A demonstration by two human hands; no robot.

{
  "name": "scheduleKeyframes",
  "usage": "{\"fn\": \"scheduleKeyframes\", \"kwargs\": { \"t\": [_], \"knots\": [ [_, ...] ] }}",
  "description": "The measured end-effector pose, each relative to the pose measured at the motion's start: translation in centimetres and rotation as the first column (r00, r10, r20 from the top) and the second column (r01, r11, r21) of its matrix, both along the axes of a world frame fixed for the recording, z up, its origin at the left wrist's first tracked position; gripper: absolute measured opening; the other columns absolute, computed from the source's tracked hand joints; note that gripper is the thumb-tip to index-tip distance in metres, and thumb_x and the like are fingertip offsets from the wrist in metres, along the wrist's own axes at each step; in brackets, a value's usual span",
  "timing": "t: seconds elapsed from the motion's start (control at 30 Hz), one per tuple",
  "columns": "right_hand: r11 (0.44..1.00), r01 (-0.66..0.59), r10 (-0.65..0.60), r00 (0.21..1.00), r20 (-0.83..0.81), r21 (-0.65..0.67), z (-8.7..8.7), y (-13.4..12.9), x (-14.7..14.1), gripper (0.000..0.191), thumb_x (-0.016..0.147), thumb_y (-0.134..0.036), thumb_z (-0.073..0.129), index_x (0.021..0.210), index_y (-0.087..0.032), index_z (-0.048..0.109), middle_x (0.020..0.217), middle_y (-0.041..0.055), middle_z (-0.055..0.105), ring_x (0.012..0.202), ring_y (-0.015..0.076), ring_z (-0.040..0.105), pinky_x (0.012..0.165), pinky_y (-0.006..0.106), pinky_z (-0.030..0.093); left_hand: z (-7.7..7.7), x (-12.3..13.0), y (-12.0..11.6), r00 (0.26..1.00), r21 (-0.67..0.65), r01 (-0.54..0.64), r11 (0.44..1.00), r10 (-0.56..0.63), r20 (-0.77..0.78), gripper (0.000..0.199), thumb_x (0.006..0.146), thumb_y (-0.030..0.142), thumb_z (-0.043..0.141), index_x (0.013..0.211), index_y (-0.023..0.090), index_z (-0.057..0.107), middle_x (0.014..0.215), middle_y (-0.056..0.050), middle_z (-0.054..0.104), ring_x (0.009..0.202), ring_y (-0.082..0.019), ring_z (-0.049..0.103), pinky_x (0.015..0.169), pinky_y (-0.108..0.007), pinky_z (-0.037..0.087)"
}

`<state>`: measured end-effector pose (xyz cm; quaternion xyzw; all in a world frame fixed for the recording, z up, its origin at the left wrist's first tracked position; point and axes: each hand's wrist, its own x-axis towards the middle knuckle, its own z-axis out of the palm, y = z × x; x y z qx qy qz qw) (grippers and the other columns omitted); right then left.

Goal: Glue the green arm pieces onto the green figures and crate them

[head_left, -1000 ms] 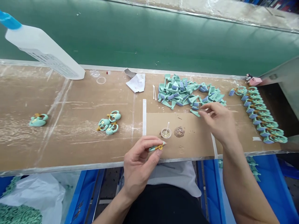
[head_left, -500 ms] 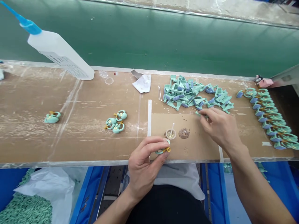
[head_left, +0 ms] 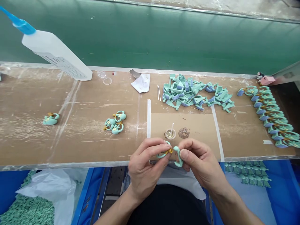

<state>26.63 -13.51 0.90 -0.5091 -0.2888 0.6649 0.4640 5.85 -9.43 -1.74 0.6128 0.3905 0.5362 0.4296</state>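
Note:
Pinched in the fingers of my left hand (head_left: 146,167) is a small mint-green and yellow toy figure part (head_left: 169,151), its yellow tubular end pointing right. My right hand (head_left: 202,164) grips a curved mint-green hook-shaped piece (head_left: 178,157) between thumb and fingers. The two pieces are close together, with a narrow gap between them, just above the table's front edge. Right behind them sits a small clear cup (head_left: 170,134) holding some liquid and a white stick. A brown stain (head_left: 184,132) lies beside the cup.
A pile of green and purple pieces (head_left: 185,93) lies behind, with cotton swabs (head_left: 159,92) at its left. Finished-looking green figures (head_left: 273,115) line the right side. Several similar figures (head_left: 116,122) lie left. A white bottle (head_left: 58,56) stands far left; blue bins (head_left: 82,200) flank below.
My right hand has come from near the pile toward my left hand, bringing the curved green piece beside the yellow end. My left hand has hardly moved. The view has shifted slightly.

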Motion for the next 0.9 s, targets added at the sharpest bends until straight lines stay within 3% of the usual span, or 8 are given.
{"fn": "scheduleKeyframes", "kwargs": {
  "t": [0.2,0.33,0.57,0.9],
  "knots": [
    [0.999,-0.048,0.048,0.997,0.057,0.003,0.3,-0.5,-0.2,0.032,0.111,-0.051,0.095,0.106,-0.021,0.087,0.087,0.0022,0.076,0.071,0.0138,0.055,0.067,0.027,0.047,-0.2,-0.1,-0.1,1.0,0.022,0.004,1.0,-0.004,-0.002,0.046,0.099,-0.002,0.093,0.131,0.032,0.094,0.124,-0.004,0.087,0.109,-0.018,0.085,0.1,-0.027,0.07],
    [0.998,-0.042,0.04,0.999,-0.034,-0.039,0.3,-0.5,-0.5,0.036,0.11,-0.054,0.095,0.103,-0.021,0.085,0.085,0.0016,0.076,0.066,0.0109,0.054,0.062,0.024,0.044,0.0,-0.3,-0.1,1.0,0.07,0.013,0.997,-0.011,-0.025,0.046,0.099,-0.004,0.092,0.131,0.029,0.093,0.124,-0.004,0.087,0.108,-0.016,0.085,0.1,-0.025,0.07],
    [0.996,-0.004,-0.016,0.977,-0.215,-0.092,0.6,0.4,-1.5,0.047,0.103,-0.058,0.102,0.089,-0.019,0.078,0.07,-0.0008,0.069,0.055,0.0069,0.04,0.051,0.021,0.027,1.5,-0.2,-0.7,0.986,0.146,0.011,0.989,0.013,-0.164,0.039,0.105,-0.002,0.087,0.135,0.023,0.09,0.126,-0.007,0.087,0.108,-0.016,0.086,0.1,-0.024,0.071],
    [0.996,-0.009,-0.025,0.931,-0.363,-0.091,0.8,0.3,-2.4,0.051,0.105,-0.053,0.1,0.086,-0.021,0.065,0.066,-0.0068,0.055,0.055,0.0055,0.027,0.05,0.019,0.023,2.8,-0.2,-1.2,0.965,0.185,-0.004,0.983,0.052,-0.258,0.037,0.106,-0.006,0.082,0.13,0.021,0.088,0.123,-0.005,0.089,0.106,-0.016,0.086,0.101,-0.026,0.069]
  ]
}}
